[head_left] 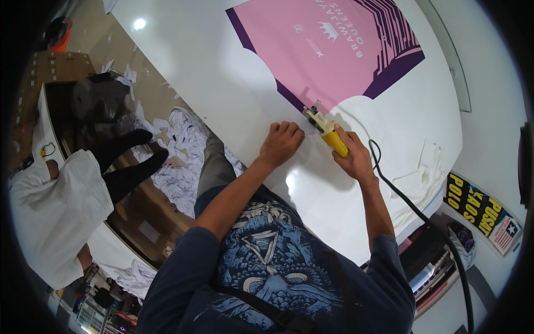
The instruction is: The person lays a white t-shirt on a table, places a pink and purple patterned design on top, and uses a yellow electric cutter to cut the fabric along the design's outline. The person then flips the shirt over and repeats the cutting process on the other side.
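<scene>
My right hand point(354, 155) is wrapped around the yellow handle of a handheld electric fabric cutter point(335, 139). Its pale head meets the lower dark purple edge of a pink shirt panel point(317, 50) printed with white lettering, a crown and purple stripes. The panel lies flat on a white sheet or surface. My left hand point(282, 143), just left of the cutter, presses down with its fingers curled together. Its fingertips are tucked under, so anything pinched there is hidden. A black power cord point(411, 206) runs from the cutter past my right forearm.
The white table point(183, 50) slants away from me. Crumpled white offcuts point(183, 150) cover the floor to its left. A person in a white shirt point(61, 211) is at the far left, by cardboard point(147, 222). Folded white fabric point(417, 178) lies at the table's right.
</scene>
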